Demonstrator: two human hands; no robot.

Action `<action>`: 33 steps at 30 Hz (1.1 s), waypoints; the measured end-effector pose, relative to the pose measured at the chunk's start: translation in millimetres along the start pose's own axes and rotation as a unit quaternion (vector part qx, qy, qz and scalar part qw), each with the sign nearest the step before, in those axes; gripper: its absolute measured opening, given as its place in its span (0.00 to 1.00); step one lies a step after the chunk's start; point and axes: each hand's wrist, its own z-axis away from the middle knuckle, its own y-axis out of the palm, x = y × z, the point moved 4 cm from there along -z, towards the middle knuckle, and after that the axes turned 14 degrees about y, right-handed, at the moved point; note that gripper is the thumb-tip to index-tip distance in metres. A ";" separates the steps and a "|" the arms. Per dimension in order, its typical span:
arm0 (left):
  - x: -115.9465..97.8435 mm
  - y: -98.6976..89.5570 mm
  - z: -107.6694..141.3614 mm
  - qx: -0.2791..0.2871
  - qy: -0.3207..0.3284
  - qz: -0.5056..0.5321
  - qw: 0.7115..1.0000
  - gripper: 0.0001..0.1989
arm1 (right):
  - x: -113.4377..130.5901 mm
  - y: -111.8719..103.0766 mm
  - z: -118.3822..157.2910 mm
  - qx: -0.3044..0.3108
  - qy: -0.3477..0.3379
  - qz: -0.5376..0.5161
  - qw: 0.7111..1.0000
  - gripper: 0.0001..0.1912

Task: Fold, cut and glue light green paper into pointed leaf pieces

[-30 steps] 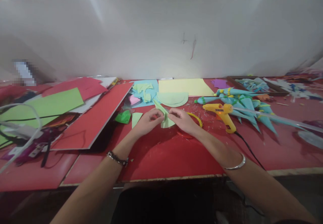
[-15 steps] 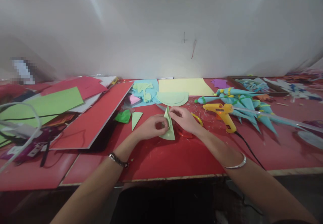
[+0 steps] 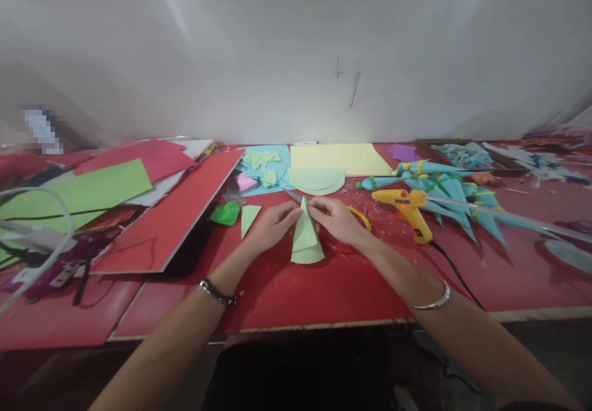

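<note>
A light green paper (image 3: 307, 241), rolled into a cone shape with its tip away from me, is held between both hands above the red table. My left hand (image 3: 277, 223) is closed on its left edge near the tip. On the right edge, close to the tip, my right hand (image 3: 333, 216) pinches the same paper. Scissors with yellow and red handles (image 3: 359, 216) lie partly hidden beneath my right hand. Left of my left hand rests a light green paper wedge (image 3: 250, 218), beside a bright green piece (image 3: 226, 213).
A yellow glue gun (image 3: 409, 208) and blue paper cones (image 3: 453, 195) lie right. Light green half-circles (image 3: 317, 180) and a yellow sheet (image 3: 340, 158) are behind the hands. A red board (image 3: 176, 220) is at left; a grey wall (image 3: 277, 59) stands behind.
The light green paper has turned and now shows a broader cone with overlapping layers. My left hand has shifted slightly up, its fingers now nearer the tip.
</note>
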 end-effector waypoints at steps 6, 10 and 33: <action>-1.0 -1.0 0.0 0.001 0.032 -0.092 0.995 0.16 | -2.3 0.9 0.0 0.014 -0.004 0.002 1.000 0.10; -1.7 -0.1 -0.6 0.004 0.034 -0.112 0.993 0.15 | -6.3 1.1 -1.8 0.013 -0.007 0.000 1.000 0.10; -2.2 9.1 1.1 0.043 0.044 -0.145 0.988 0.11 | -2.1 -4.2 -0.8 -0.087 -0.038 0.077 0.993 0.11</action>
